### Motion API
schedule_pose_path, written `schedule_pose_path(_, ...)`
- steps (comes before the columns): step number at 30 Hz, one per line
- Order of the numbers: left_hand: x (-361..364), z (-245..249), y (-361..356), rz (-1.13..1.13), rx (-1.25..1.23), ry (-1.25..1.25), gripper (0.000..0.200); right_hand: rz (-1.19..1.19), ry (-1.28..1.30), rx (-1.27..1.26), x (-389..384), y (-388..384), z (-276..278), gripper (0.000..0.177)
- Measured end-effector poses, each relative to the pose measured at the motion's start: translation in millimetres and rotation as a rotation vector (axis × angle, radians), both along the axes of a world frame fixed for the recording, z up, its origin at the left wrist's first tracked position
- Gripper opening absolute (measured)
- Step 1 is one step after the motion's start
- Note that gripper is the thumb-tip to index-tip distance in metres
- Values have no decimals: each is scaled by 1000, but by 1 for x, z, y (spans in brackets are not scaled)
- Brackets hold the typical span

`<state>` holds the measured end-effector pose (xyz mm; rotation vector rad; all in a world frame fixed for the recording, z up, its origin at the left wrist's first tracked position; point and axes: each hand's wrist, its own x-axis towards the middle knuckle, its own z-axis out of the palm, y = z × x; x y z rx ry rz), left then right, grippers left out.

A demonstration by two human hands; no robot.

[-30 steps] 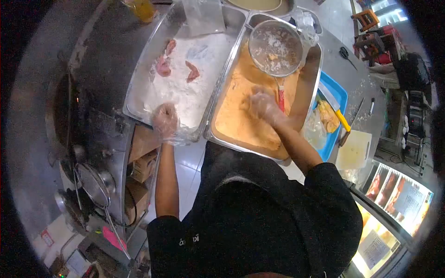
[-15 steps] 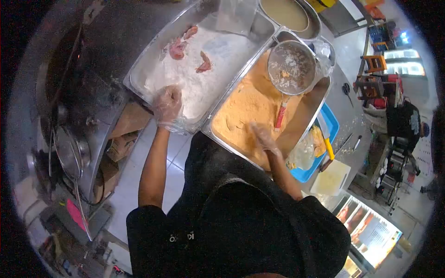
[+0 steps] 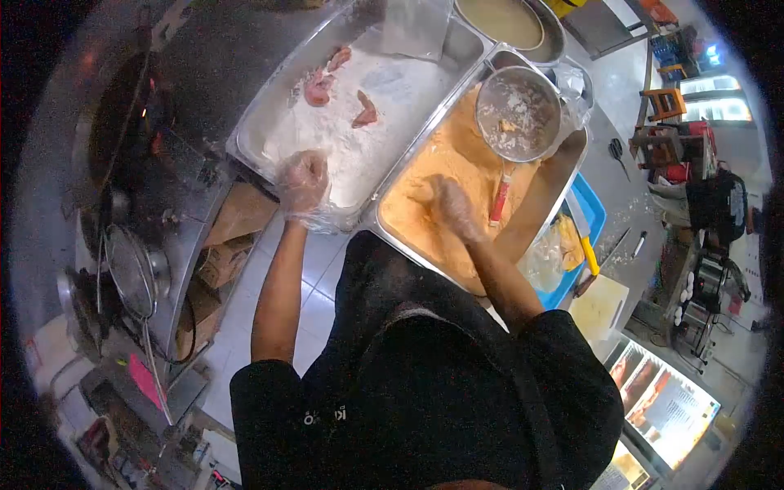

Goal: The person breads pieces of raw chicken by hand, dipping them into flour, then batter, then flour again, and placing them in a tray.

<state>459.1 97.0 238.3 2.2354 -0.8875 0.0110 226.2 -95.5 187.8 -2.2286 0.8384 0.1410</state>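
Observation:
My left hand (image 3: 304, 181), in a clear plastic glove, is curled into a loose fist over the near corner of the metal tray of white flour (image 3: 347, 167); I see nothing in it. Several pieces of raw meat (image 3: 318, 86) lie farther back on the flour. My right hand (image 3: 459, 211), also gloved, is down in the orange breading (image 3: 408, 216) of the neighbouring tray. Its fingers are bent into the breading beside a small coated lump, and what they hold is hidden. A round strainer (image 3: 518, 114) with a red handle rests over this tray's far end.
A pot of pale liquid (image 3: 510, 23) stands behind the trays. To the right are a blue tray (image 3: 594, 208), a yellow-handled knife (image 3: 590, 255), a cutting board (image 3: 600, 304) and scissors (image 3: 619, 155). On the left is a dark stove with a wire strainer (image 3: 129, 269).
My right hand has moved a little forward and left through the breading, and its fingers have curled in. My left hand keeps its fist at the flour tray's corner. The view has shifted slightly.

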Motion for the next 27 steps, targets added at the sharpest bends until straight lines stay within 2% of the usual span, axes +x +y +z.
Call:
schedule_pose_path(1,2,-7,0,-2,-43,-35,15,2,13,27,-1,-14,-2,43)
schedule_pose_path(2,2,-10,0,-10,-84,-66,12,32,63,-103,-2,-22,9,37)
schedule_pose_path(4,0,-4,-3,21,-83,-52,12,43,32,-184,-8,-39,15,33)
schedule_pose_path(9,0,-3,-1,19,-15,-21,13,-59,-374,116,-21,-53,10,48)
schedule_pose_path(12,1,-9,-2,13,-30,-11,15,-146,-174,-95,14,-31,37,50)
schedule_pose_path(14,2,-20,0,21,-81,48,16,195,-11,-395,15,-3,18,46)
schedule_pose_path(16,-1,-7,-1,24,-61,26,17,336,4,-415,8,4,-19,44)
schedule_pose_path(17,-3,-1,-3,27,-57,17,18,306,-59,-290,-1,-4,-47,44)
schedule_pose_path(18,-3,3,-6,27,-34,-8,18,283,-119,-165,-5,-11,-44,44)
schedule_pose_path(19,-3,5,-6,34,-9,-30,18,118,-299,40,-16,-19,-38,44)
schedule_pose_path(21,-2,1,-3,48,16,-70,18,287,-61,-243,-31,-46,-47,40)
schedule_pose_path(23,-1,-4,-4,60,12,-106,18,322,41,-376,-40,-53,-48,37)
schedule_pose_path(25,-5,3,-5,66,-4,-7,18,207,1,-370,-56,-46,-37,37)
schedule_pose_path(26,-5,8,-7,70,-16,37,18,189,-65,-440,-72,-36,-61,37)
schedule_pose_path(27,-5,8,-7,67,-19,46,18,171,-133,-509,-95,-23,-111,37)
